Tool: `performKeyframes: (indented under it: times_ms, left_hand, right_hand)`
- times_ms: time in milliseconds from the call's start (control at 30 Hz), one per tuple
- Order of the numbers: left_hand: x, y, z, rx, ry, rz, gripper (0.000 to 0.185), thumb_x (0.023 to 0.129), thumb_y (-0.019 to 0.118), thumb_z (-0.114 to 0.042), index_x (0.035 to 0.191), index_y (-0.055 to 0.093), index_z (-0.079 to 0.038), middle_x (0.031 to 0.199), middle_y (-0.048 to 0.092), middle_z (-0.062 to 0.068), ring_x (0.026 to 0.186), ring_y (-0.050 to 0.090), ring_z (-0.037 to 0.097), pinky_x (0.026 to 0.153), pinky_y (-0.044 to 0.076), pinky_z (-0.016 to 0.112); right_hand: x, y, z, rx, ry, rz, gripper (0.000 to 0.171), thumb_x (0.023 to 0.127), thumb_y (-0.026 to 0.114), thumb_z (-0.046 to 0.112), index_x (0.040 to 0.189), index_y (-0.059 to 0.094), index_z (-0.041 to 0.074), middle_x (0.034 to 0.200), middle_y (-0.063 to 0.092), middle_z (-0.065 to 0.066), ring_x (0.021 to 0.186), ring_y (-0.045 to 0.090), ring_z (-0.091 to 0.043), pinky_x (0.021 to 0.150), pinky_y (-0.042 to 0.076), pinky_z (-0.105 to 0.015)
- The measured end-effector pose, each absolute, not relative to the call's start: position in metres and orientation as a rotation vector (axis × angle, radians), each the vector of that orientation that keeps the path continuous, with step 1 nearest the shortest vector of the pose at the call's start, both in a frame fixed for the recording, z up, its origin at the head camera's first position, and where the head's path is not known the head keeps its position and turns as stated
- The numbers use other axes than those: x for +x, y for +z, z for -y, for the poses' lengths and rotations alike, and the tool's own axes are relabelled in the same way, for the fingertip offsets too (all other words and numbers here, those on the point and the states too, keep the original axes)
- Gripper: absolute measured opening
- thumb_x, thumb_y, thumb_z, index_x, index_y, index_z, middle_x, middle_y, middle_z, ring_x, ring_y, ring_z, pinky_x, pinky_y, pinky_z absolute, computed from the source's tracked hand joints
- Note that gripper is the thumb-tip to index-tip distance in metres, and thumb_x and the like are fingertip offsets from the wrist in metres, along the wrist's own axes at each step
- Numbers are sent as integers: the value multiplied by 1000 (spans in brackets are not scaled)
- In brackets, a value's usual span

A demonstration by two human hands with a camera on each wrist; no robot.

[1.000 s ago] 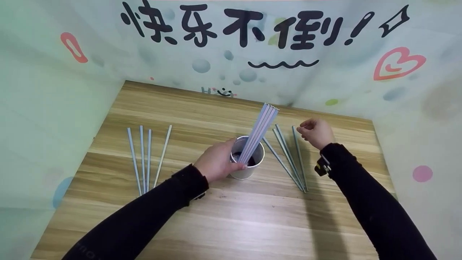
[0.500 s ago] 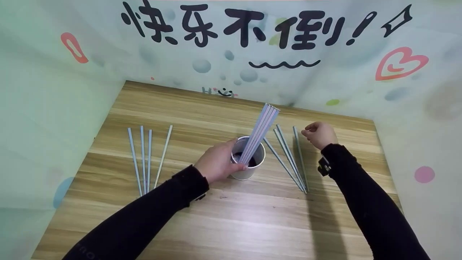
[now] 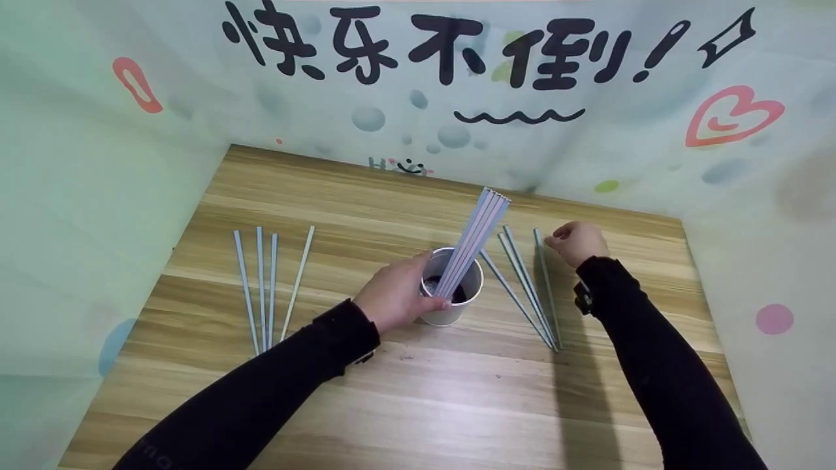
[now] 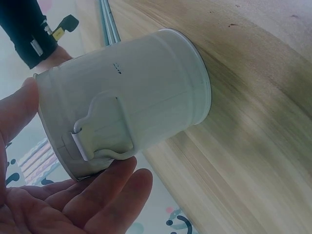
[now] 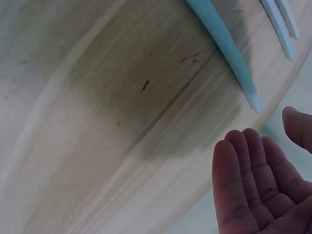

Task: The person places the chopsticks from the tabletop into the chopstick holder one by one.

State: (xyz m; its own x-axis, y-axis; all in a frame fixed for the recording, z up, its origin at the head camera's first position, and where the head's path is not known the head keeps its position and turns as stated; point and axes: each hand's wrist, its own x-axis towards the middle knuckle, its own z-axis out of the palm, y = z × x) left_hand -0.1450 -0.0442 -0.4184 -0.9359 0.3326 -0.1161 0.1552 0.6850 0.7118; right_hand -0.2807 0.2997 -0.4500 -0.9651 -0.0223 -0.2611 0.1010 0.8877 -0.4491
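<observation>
Though left-wrist view only, cup bracket [image 4: 108, 127].

1. Cup [image 3: 445, 318] on worktop [image 3: 418, 418]; dial centre, head view.
2. Stick bundle [image 3: 473, 241] in cup, tops leaning to one o'clock.
3. Left fingers [image 4: 100, 200] touching cup, nine o'clock.
4. Four sticks [image 3: 261, 281] farther out, nine.
5. Four more sticks [image 3: 523, 281], three.
6. Right fingers [image 5: 227, 180] past these, between two and three.
7. Backdrop [image 3: 313, 124] at twelve.
</observation>
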Motion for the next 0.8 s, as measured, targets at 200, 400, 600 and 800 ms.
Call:
performKeyframes:
  times_ms: [200, 400, 600, 800]
  left_hand:
    - [-145, -419, 44, 387, 1062, -2692, 77, 86, 83, -36, 148, 48, -8, 131, 68, 15, 120, 65, 29, 107, 50, 45]
    - [-145, -420, 44, 395, 1061, -2703, 77, 86, 82, -35, 149, 47, -7, 130, 68, 15, 120, 65, 30, 107, 50, 46]
    - [-145, -420, 44, 378, 1045, -2698, 80, 86, 82, -37, 151, 45, -6, 133, 67, 16, 123, 63, 30, 109, 48, 45]
    - [-144, -419, 44, 389, 1048, -2692, 80, 86, 82, -36, 150, 46, -6, 136, 65, 17, 125, 62, 30, 109, 48, 46]
  right_hand:
    - [-284, -452, -296, 58, -654, -2792, 46, 102, 58, 32, 127, 63, -6, 129, 64, -27, 114, 60, -41, 98, 50, -52]
    - [-286, -455, -289, 65, -663, -2779, 44, 101, 59, 32, 125, 66, -5, 126, 66, -26, 110, 62, -40, 94, 52, -50]
    - [-290, -459, -284, 48, -610, -2781, 43, 101, 61, 32, 121, 69, -5, 120, 69, -25, 103, 64, -36, 89, 53, -47]
    - [-291, -460, -280, 38, -571, -2796, 40, 100, 63, 30, 118, 71, -5, 117, 71, -25, 94, 65, -33, 82, 54, -44]
